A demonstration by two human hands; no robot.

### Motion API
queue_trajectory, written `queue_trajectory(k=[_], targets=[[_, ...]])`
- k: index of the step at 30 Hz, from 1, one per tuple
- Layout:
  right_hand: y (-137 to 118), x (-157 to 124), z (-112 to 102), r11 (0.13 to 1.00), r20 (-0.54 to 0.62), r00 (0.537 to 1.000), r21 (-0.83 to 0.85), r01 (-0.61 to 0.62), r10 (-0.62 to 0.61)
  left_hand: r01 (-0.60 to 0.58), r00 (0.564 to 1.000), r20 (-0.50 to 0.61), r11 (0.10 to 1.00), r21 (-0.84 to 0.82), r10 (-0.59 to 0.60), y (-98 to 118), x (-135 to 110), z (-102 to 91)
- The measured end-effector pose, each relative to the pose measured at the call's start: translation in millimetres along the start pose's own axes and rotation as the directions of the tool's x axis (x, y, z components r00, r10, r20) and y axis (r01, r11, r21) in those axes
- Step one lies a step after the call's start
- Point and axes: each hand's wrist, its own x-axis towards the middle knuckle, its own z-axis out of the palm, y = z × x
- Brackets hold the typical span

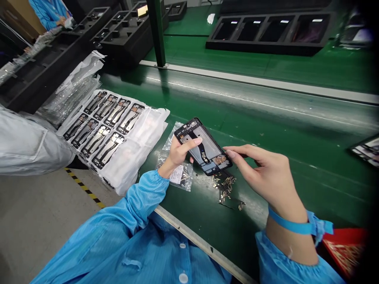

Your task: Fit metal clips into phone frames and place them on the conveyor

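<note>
My left hand point(179, 152) grips an opened smartphone point(211, 144) by its left side, the thumb lying over the inner face. The phone is tilted above the bench and shows a grey metal plate, a black ribbon cable and a copper-coloured patch near its lower end. At that end, thumb and forefinger of my right hand point(263, 169) are pinched together against the phone's edge; what they hold, if anything, is too small to make out. Below the phone lies a loose pile of tiny metal and black parts point(226, 185). A clear plastic bag with a white label point(177, 175) sits under my left wrist.
To the left, a white tray point(127, 152) holds several phone frames in rows. Black foam trays point(124, 37) stand behind it. Across a metal rail, another foam tray point(263, 47) holds dark panels. A red container point(345, 244) is at lower right. Co-workers' sleeves point(49, 14) show at left.
</note>
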Motion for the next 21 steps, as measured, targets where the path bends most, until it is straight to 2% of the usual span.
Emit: queue_trajectory(k=[5, 14, 17, 21], targets=[[6.8, -0.8, -4.3, 0.999, 0.076, 0.996, -0.013, 0.052, -0.051, -0.022, 0.999, 0.031, 1.0, 0.014, 0.021, 0.7, -2.7, 0.5], [12.2, -2.2, -4.9, 0.998, 0.166, 0.985, -0.021, 0.055, -0.051, 0.005, 0.999, 0.048, 0.994, 0.11, -0.011, 5.0, -7.9, 4.2], [16.6, -5.3, 2.7, 0.991, 0.135, 0.99, -0.122, 0.063, -0.047, 0.015, 1.0, 0.005, 0.989, 0.147, -0.016, 4.0, -10.5, 8.7], [15.9, -7.8, 19.5, 0.926, 0.022, 0.999, -0.375, 0.046, -0.041, 0.028, 0.996, -0.092, 0.992, 0.12, -0.017, 0.9, -9.7, 16.9]])
